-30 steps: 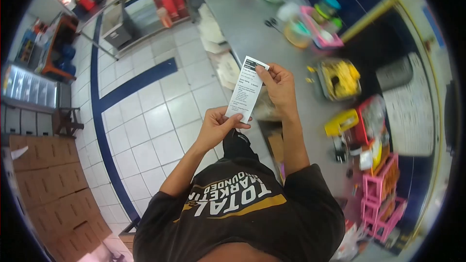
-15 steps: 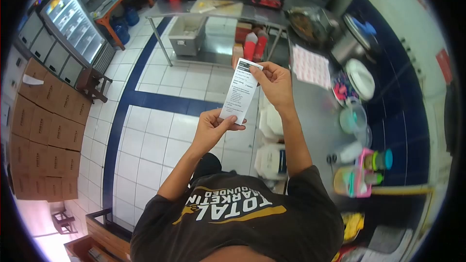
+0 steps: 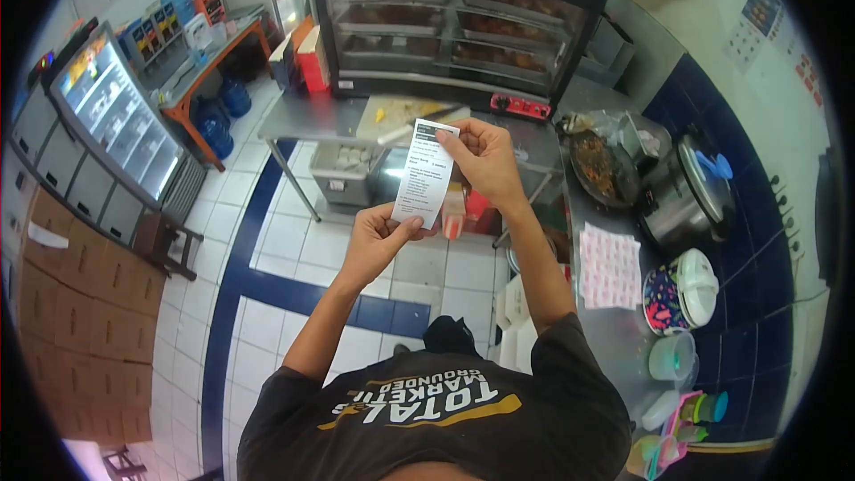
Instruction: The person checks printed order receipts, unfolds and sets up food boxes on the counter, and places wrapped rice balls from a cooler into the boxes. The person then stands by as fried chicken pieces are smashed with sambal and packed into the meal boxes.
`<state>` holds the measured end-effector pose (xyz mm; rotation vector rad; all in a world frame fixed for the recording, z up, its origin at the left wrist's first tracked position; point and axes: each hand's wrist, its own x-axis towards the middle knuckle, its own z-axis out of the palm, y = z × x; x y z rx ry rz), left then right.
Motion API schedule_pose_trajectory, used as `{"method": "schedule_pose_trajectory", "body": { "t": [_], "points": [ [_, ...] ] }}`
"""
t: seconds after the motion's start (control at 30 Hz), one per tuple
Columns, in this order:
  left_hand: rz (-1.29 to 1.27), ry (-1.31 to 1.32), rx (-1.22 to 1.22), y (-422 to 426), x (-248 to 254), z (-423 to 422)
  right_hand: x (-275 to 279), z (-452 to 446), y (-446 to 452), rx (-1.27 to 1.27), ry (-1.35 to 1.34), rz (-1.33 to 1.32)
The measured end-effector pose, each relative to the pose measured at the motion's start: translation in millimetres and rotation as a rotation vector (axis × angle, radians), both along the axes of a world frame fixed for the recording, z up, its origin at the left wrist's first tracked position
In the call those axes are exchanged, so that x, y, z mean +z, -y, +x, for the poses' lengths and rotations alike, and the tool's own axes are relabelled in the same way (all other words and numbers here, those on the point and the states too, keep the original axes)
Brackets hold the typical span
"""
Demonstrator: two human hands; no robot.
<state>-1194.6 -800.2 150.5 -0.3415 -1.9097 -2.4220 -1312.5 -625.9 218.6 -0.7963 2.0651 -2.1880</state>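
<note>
A long white printed receipt (image 3: 422, 174) is held up in front of the body by both hands. My left hand (image 3: 387, 236) pinches its lower end between thumb and fingers. At the top right corner, my right hand (image 3: 481, 156) grips the paper, its thumb over the dark printed header. Behind the receipt is a metal table (image 3: 307, 122) carrying a cutting board (image 3: 392, 116) with a knife and small yellow pieces on it.
A glass display warmer (image 3: 454, 27) with trays stands behind the table. Along the right counter are a wok (image 3: 601, 169), a large pot (image 3: 686, 196), patterned paper (image 3: 609, 267) and a flowered container (image 3: 663, 298). Cardboard boxes (image 3: 89, 321) and a fridge (image 3: 116, 107) line the left.
The view has swung from the right-hand counter toward the table and display warmer, which now lie straight ahead. Both hands keep their hold on the receipt.
</note>
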Motion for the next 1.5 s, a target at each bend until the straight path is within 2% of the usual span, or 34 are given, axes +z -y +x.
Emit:
{"method": "schedule_pose_trajectory", "body": {
  "t": [0.37, 0.43, 0.6, 0.77, 0.87, 0.97, 1.0, 1.1, 1.17, 1.2, 1.3, 1.33, 1.4, 1.43, 1.5],
  "points": [
    [-0.141, -0.255, 0.058, 110, 33, -303, 40, -293, 104, 0.055, -0.226, 0.004],
    [-0.208, -0.289, 0.087, 130, 47, -345, 56, -343, 126, 0.071, -0.265, 0.017],
    [-0.175, -0.302, 0.110, 185, 63, -437, 82, -436, 184, 0.024, -0.360, 0.057],
    [-0.205, -0.320, 0.044, 218, 84, -523, 90, -480, 209, -0.081, -0.386, 0.035],
    [-0.245, -0.392, 0.008, 212, 98, -581, 98, -506, 193, -0.221, -0.483, 0.135],
    [-0.215, -0.523, -0.038, 172, 131, -614, 118, -527, 165, -0.456, -0.492, -0.011],
    [-0.097, -0.461, -0.104, 152, 150, -612, 131, -527, 156, -0.503, -0.521, -0.087],
    [0.010, -0.461, -0.199, 104, 165, -634, 157, -547, 120, -0.602, -0.565, -0.065],
    [0.072, -0.440, -0.125, 77, 165, -644, 166, -560, 101, -0.865, -0.709, 0.215],
    [0.078, -0.426, -0.144, 66, 161, -646, 166, -557, 98, -0.881, -0.695, 0.229],
    [0.098, -0.486, 0.002, 41, 159, -655, 178, -545, 105, -1.157, -0.929, 0.578],
    [0.100, -0.488, -0.004, 38, 159, -656, 178, -545, 102, -1.163, -0.930, 0.580],
    [0.113, -0.493, 0.014, 34, 158, -661, 179, -547, 95, -1.282, -1.221, 0.735],
    [0.128, -0.482, 0.007, 34, 159, -663, 180, -547, 91, -1.283, -1.226, 0.732],
    [0.115, -0.503, 0.021, 34, 160, -662, 181, -548, 84, -1.136, -1.310, 0.755]
  ]
}}
